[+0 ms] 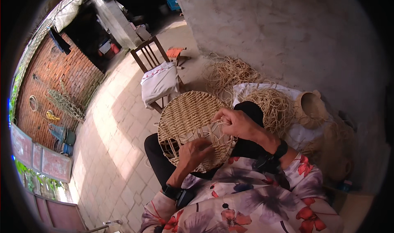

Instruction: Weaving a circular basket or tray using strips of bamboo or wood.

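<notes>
Across my lap lies a round woven piece (186, 109) of tan straw cord, tilted toward me. Its far part is densely woven. Nearer to me, loose strands cross a gap with a pale surface behind them, and a dark opening shows at the left. My right hand (238, 124) is at the right rim, thumb and fingers pinched on a straw cord. Over the near left part of the gap is my left hand (195, 154), its fingers curled in and closed. What they hold, if anything, is hidden.
A heap of loose straw cord (234, 72) lies by the grey wall (279, 31). Another bundle of cord (269, 107) and a round woven basket (310, 109) rest on white sheeting to the right. Ahead stand a wooden chair (158, 74) with a white cloth and an orange-topped stool (176, 53).
</notes>
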`<state>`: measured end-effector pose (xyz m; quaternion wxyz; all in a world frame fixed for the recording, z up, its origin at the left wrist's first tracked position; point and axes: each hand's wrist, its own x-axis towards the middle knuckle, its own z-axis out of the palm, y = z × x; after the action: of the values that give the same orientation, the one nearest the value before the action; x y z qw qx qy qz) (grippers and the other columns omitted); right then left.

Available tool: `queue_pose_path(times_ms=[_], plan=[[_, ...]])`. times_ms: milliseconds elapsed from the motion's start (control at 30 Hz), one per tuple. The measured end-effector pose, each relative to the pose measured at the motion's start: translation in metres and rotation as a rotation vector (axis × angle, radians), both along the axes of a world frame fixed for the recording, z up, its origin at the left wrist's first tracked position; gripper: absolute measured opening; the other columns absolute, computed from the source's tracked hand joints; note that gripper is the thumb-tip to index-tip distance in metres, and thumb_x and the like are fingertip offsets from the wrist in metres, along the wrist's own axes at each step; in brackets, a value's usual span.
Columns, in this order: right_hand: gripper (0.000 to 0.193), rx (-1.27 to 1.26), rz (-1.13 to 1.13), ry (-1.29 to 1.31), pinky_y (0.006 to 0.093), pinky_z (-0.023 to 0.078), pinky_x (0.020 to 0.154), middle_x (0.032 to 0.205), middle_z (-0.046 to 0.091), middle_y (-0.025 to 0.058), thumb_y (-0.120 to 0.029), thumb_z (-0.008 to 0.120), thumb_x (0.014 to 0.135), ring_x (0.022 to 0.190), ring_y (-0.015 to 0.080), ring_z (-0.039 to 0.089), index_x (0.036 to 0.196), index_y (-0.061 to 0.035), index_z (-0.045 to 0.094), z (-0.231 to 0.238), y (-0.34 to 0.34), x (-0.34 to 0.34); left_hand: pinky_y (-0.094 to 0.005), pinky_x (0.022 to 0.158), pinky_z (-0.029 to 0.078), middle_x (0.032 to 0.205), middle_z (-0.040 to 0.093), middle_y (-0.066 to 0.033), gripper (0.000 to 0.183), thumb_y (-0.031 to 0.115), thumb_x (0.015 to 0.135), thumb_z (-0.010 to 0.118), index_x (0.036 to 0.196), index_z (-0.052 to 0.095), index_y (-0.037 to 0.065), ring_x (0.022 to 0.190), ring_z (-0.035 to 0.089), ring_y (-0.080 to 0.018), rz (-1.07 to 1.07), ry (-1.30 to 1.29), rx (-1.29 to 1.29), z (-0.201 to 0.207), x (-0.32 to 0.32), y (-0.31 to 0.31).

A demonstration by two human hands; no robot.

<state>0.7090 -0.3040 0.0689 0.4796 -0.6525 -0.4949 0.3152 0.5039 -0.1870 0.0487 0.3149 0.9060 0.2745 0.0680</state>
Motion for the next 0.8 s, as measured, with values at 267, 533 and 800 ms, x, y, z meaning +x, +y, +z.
queue_pose_path(times_ms=[267, 533, 800], plan=[[0.012, -0.133, -0.054, 0.158, 0.0341, 0.045, 0.059, 0.071, 0.059, 0.0057, -0.013, 0.06, 0.091, 0.063, 0.0197, 0.058, 0.091, -0.0019, 0.064, -0.013, -0.076, 0.028, -0.0323, 0.063, 0.05, 0.081, 0.07, -0.0108, 0.025, 0.029, 0.083, 0.074, 0.098, 0.075, 0.008, 0.067, 0.067, -0.02, -0.097, -0.148, 0.08, 0.001, 0.002, 0.007], [0.011, 0.342, -0.131, -0.139, 0.0328, 0.048, 0.066, 0.082, 0.062, 0.0083, -0.003, 0.069, 0.086, 0.074, 0.0164, 0.06, 0.095, 0.0005, 0.064, 0.03, -0.054, 0.008, -0.0248, 0.056, 0.044, 0.081, 0.06, 0.0, 0.036, 0.034, 0.1, 0.06, 0.121, 0.064, 0.006, 0.062, 0.051, -0.0081, -0.186, -0.373, -0.599, 0.062, 0.062, -0.024], [0.014, 0.364, -0.186, -0.052, 0.0325, 0.05, 0.064, 0.078, 0.064, 0.0095, -0.004, 0.07, 0.084, 0.071, 0.0187, 0.066, 0.095, -0.0019, 0.062, -0.02, -0.039, 0.006, -0.0243, 0.053, 0.041, 0.075, 0.062, -0.0018, 0.025, 0.025, 0.097, 0.065, 0.106, 0.071, 0.003, 0.059, 0.053, -0.0078, -0.017, -0.259, -0.563, 0.044, 0.053, -0.011]])
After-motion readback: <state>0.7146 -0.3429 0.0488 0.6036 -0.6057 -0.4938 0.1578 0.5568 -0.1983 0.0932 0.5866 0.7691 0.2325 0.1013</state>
